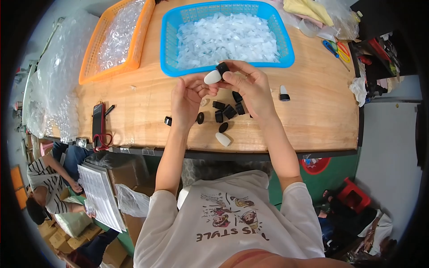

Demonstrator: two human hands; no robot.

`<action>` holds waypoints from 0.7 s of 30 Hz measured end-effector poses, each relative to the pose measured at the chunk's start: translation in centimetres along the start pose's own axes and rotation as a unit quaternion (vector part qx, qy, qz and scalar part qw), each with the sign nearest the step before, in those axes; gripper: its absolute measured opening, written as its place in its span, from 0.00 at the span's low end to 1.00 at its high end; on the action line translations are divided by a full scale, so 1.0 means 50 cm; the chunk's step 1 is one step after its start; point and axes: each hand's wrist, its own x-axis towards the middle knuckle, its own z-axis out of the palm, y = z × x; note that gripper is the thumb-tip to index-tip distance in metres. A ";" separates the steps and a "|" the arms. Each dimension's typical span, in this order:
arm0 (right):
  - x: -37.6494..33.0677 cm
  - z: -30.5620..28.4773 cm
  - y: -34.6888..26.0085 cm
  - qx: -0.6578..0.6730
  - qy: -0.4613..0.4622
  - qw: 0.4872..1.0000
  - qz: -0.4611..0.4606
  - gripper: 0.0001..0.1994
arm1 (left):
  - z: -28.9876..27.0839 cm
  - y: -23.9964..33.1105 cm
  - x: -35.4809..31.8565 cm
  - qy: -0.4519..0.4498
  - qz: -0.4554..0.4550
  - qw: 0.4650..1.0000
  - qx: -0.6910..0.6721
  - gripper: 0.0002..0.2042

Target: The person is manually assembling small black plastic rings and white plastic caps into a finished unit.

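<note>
Above the near side of the blue basket, my two hands meet over the table. My right hand (251, 87) pinches a short black cap (222, 68) between thumb and fingers. A smooth white oval piece (212, 77) sticks out at the cap's left side; whether the two are joined I cannot tell. Curled fingers of my left hand (187, 100) grip the white piece from below. Beneath my hands lie several loose black caps (229, 111). Nearer the table edge is another white oval piece (223, 139). To the right stands a white piece in a black cap (284, 94).
A blue basket (286, 60) of translucent white pieces stands at the back, an orange basket (134, 62) of clear pieces left of it. A phone (98, 120) and red-handled scissors (103, 142) lie left; yellow-handled scissors (343, 52) lie far right. Another person (49, 178) sits lower left.
</note>
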 end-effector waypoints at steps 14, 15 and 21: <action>0.099 -0.055 -0.016 -0.391 -0.072 0.907 -0.138 0.10 | -0.021 0.004 -0.001 0.107 0.032 0.989 0.092 0.11; 0.140 -0.096 -0.022 -0.461 -0.061 0.876 -0.129 0.10 | -0.018 0.005 0.000 0.105 0.033 0.990 0.088 0.11; 0.252 -0.125 0.034 -0.773 -0.005 0.618 -0.142 0.10 | -0.017 0.009 0.003 0.069 0.036 0.988 0.132 0.09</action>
